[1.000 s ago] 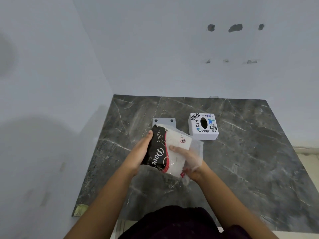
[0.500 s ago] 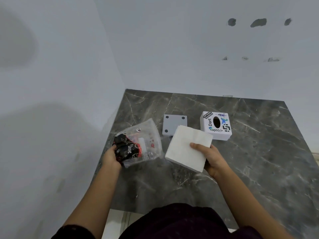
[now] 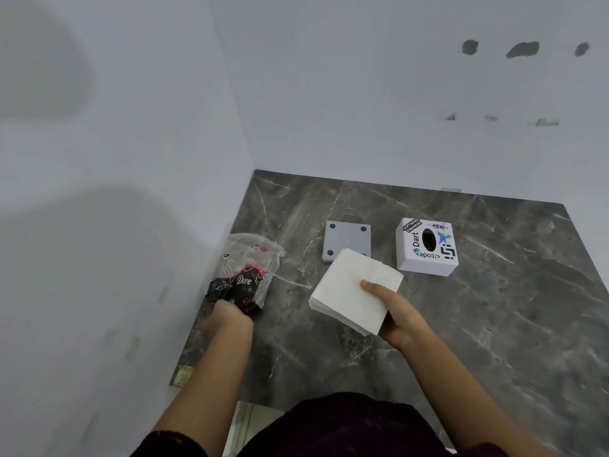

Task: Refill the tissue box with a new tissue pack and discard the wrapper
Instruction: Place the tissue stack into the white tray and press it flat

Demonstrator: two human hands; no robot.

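My right hand (image 3: 400, 316) holds a square stack of white tissues (image 3: 352, 290) above the dark marble counter (image 3: 461, 324), thumb on top. My left hand (image 3: 227, 316) grips the empty clear plastic wrapper (image 3: 245, 272) with black and red print, at the counter's left edge against the wall. The white tissue box (image 3: 427, 247), covered in stickers with an oval hole on top, stands behind and to the right of the stack. Its grey base plate (image 3: 346, 239) lies flat just behind the tissues, partly covered by them.
White walls close the counter on the left and at the back. The counter's front edge runs just ahead of my body. A small yellowish scrap (image 3: 184, 375) sits at the front left corner.
The tissue stack came out of the wrapper into my right hand. My left hand carried the wrapper left to the wall edge of the counter.
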